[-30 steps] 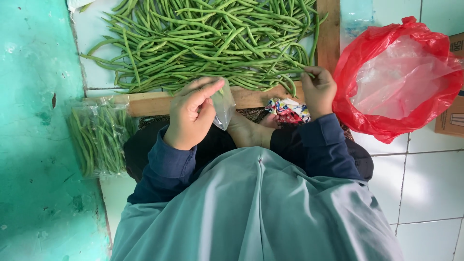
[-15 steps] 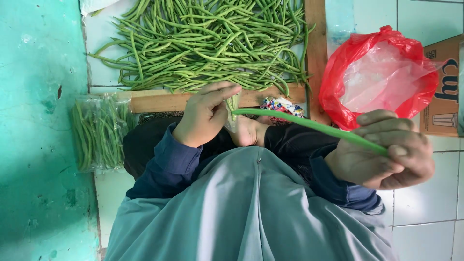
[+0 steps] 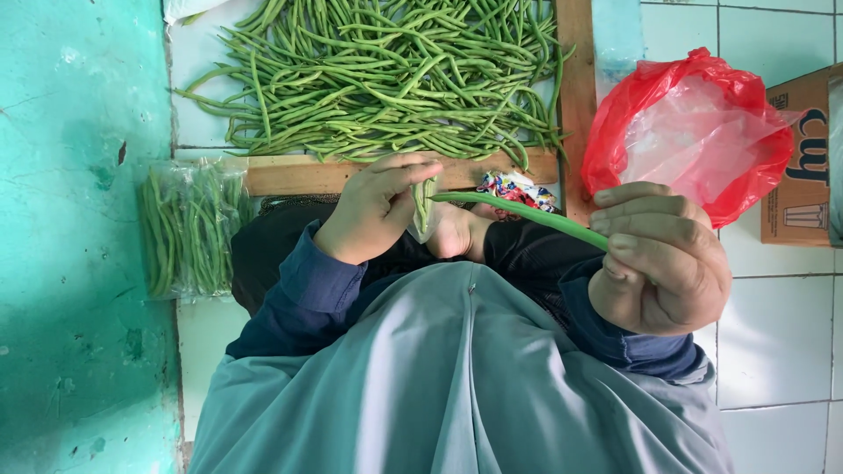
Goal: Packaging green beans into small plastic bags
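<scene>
Green long bean (image 3: pixel 527 213) is the main thing here, a single pod stretched nearly level across the lap, from the right hand (image 3: pixel 660 259) over to the left hand (image 3: pixel 379 206). Right hand is curled into a loose fist around the thick end, fingers (image 3: pixel 641 211) folded over and clamped on it, so that end disappears inside the hand. The other tip meets the left hand, where the fingers are pressed together, pinching a small clear plastic bag (image 3: pixel 423 209) with a few beans already standing in it; the tip sits right at the bag's mouth. Can't tell if it's actually inside yet.

Both arms are in dark blue sleeves (image 3: pixel 316 290), and below them a pale grey-blue garment (image 3: pixel 457 386) fills the bottom of the view. Just past the hands there's a bare foot (image 3: pixel 457 233) and a crumpled colourful wrapper (image 3: pixel 516 188) right beside a wooden frame (image 3: pixel 299 174).

Beyond that frame is a big loose heap of beans (image 3: pixel 386 75) spread on a white surface. Left of the frame, a filled clear packet of beans (image 3: pixel 189 228) lies against the teal painted floor (image 3: pixel 79 237). Off to the right sits a red plastic bag (image 3: pixel 694 127), open, with a clear bag lining it, resting on white tiles (image 3: pixel 781 307), and a brown cardboard box (image 3: pixel 803 167) is just beside it at the edge.
</scene>
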